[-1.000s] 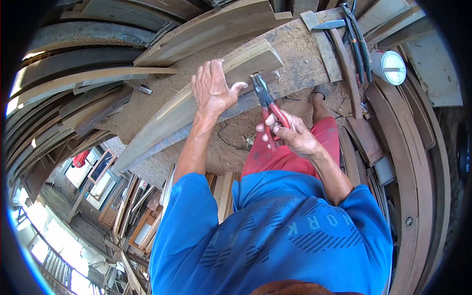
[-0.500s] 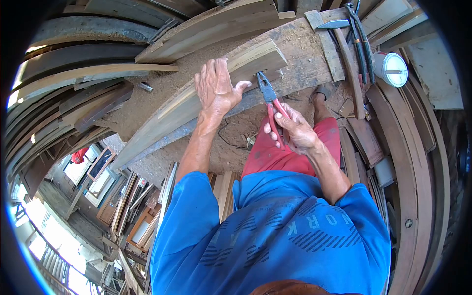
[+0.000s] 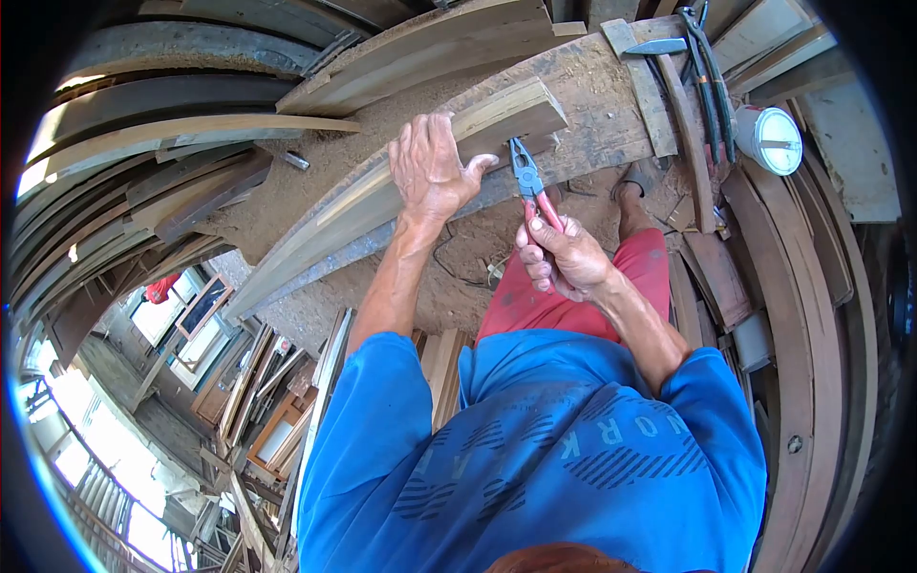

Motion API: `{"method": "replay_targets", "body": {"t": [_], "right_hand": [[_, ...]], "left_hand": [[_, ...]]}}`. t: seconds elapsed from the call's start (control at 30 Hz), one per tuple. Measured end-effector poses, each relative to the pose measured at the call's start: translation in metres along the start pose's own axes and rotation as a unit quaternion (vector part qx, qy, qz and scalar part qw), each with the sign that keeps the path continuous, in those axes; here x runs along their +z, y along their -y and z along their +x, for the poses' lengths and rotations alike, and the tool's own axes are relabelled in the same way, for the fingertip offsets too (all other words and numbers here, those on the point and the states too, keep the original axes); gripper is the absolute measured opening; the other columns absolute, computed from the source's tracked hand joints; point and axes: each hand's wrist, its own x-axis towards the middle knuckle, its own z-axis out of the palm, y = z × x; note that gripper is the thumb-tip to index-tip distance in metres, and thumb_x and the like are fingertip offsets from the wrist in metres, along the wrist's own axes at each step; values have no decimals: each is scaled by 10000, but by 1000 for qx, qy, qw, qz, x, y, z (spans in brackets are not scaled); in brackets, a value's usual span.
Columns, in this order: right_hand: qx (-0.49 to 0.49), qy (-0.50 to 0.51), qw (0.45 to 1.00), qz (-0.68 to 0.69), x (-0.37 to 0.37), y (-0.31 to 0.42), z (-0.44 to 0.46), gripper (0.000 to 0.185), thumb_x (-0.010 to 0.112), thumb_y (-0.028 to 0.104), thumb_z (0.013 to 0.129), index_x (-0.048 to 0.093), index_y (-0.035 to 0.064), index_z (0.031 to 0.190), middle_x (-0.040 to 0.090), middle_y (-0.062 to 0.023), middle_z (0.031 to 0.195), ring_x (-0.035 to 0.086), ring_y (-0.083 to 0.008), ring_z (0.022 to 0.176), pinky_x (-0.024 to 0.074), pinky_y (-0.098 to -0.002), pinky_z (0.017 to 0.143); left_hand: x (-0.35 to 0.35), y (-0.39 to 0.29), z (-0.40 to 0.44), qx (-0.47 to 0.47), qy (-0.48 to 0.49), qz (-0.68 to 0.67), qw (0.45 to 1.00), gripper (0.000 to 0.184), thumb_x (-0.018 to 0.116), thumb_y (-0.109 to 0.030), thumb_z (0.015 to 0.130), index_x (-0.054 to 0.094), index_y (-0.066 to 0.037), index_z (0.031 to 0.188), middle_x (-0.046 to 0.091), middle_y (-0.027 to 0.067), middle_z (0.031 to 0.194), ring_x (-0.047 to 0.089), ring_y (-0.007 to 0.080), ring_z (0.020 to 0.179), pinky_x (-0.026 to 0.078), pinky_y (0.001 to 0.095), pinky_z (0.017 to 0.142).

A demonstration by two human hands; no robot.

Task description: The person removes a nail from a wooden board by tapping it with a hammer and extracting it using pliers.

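While closing the right hand (image 3: 576, 260) round a pair of red-handled pliers (image 3: 528, 183), points their nose at the near face of a wooden board (image 3: 525, 122); cannot tell whether clamped on anything there. Spreads the left hand (image 3: 430, 167) over the board's upper edge, thumb just beside the pliers, so 2 hands apart. Looks like gripping or prying at 1 spot near the board's end. Calls next, probably, for a firm squeeze, a steady board and a thumb clear of the nose. Has the board along a sawdust-strewn bench (image 3: 594, 107), with 1 batten (image 3: 638, 88) crossing beyond its end. Shows a hammer (image 3: 684, 129), long-handled pincers (image 3: 718, 100) and a white bucket (image 3: 776, 141) off to the right, hardly hindering. Allows less room on the far side, because of a broad plank (image 3: 430, 62). Ends, leftward, in stacked timber (image 3: 172, 107).
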Motion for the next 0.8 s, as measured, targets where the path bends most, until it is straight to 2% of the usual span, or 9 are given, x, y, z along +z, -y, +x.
{"method": "replay_targets", "body": {"t": [0.17, 0.27, 0.37, 0.47, 0.6, 0.7, 0.8], "right_hand": [[-24, -33, 995, -93, -1, 3, -1, 355, 576, 397, 1127, 613, 54, 1042, 539, 12, 742, 511, -101, 556, 458, -278, 475], [2, -7, 1000, 26, 4, 1, -2, 355, 564, 380, 1134, 616, 49, 1018, 538, 12, 727, 512, -101, 547, 456, -278, 471], [-3, -18, 1000, 1, 5, 3, -2, 349, 560, 373, 1137, 616, 50, 1018, 541, 11, 728, 513, -102, 546, 452, -281, 473], [-31, -89, 978, -185, -1, 5, -1, 349, 563, 382, 1135, 619, 56, 1023, 543, 14, 728, 511, -102, 542, 448, -283, 476], [-15, -28, 1000, -4, 6, 0, -1, 364, 571, 393, 1130, 622, 56, 1004, 537, 21, 719, 517, -100, 541, 443, -285, 473], [-17, -61, 995, -80, 4, 2, -2, 361, 583, 400, 1124, 620, 60, 1010, 540, 21, 722, 514, -101, 541, 441, -286, 473], [-50, -94, 969, -225, -4, 7, -1, 359, 578, 400, 1125, 619, 61, 1013, 541, 22, 722, 516, -100, 540, 439, -283, 470]], "left_hand": [[1, 0, -2, 3, -8, 4, 1000, 816, 992, -411, 609, 594, -49, 1221, 647, 135, 1109, 626, 357, 1062, 477, 496, 880], [1, 0, -2, -3, 1, 2, 1000, 807, 993, -415, 610, 600, -55, 1217, 645, 132, 1109, 624, 353, 1068, 473, 496, 882], [1, 0, -1, -6, 4, -3, 1000, 798, 994, -417, 613, 607, -59, 1212, 644, 129, 1104, 622, 352, 1070, 471, 496, 882], [0, 1, -2, -2, 4, -6, 1000, 793, 994, -415, 614, 610, -59, 1210, 645, 130, 1097, 624, 353, 1065, 470, 498, 881], [1, 1, 0, -1, -3, -13, 1000, 786, 991, -412, 621, 611, -59, 1211, 648, 132, 1094, 626, 356, 1061, 469, 502, 882], [-1, 1, 1, -5, 5, -15, 1000, 791, 992, -410, 619, 610, -57, 1214, 650, 135, 1099, 626, 359, 1064, 470, 501, 887], [-2, 0, 2, -6, 6, -10, 1000, 796, 993, -407, 616, 610, -53, 1218, 650, 139, 1100, 626, 362, 1065, 473, 499, 896]]}}
